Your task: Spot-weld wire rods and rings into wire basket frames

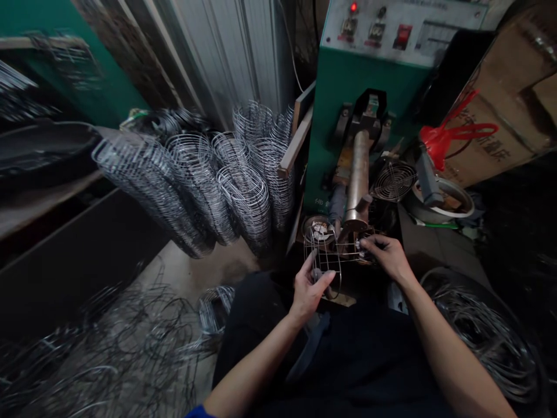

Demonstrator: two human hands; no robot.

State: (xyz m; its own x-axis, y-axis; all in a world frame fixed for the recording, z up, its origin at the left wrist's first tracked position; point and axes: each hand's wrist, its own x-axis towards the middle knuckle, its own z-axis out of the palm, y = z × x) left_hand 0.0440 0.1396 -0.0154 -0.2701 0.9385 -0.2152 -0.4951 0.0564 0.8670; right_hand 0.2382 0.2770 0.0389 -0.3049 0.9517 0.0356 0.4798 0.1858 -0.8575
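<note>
Below the machine's thick metal arm (359, 168), my left hand (308, 290) is closed on a small wire rack (326, 255), with its thumb and fingers on the near bars. My right hand (389, 255) sits at the right end of the long wires, thumb and fingertips pinched together there. What those fingertips hold is too small and dark to make out. Just beyond the rack is a small round dish (319, 225) with whitish pieces in it. The machine's green body (331, 87) rises behind, a red light lit on its panel.
Tall stacks of bent wire frames (246, 191) stand to the left. Loose wire pieces (148, 331) litter the floor. At the right are a wire coil (483, 337), a metal bowl (461, 200), a round wire grille (394, 179) and a cardboard box (500, 128) with a red bag (435, 148).
</note>
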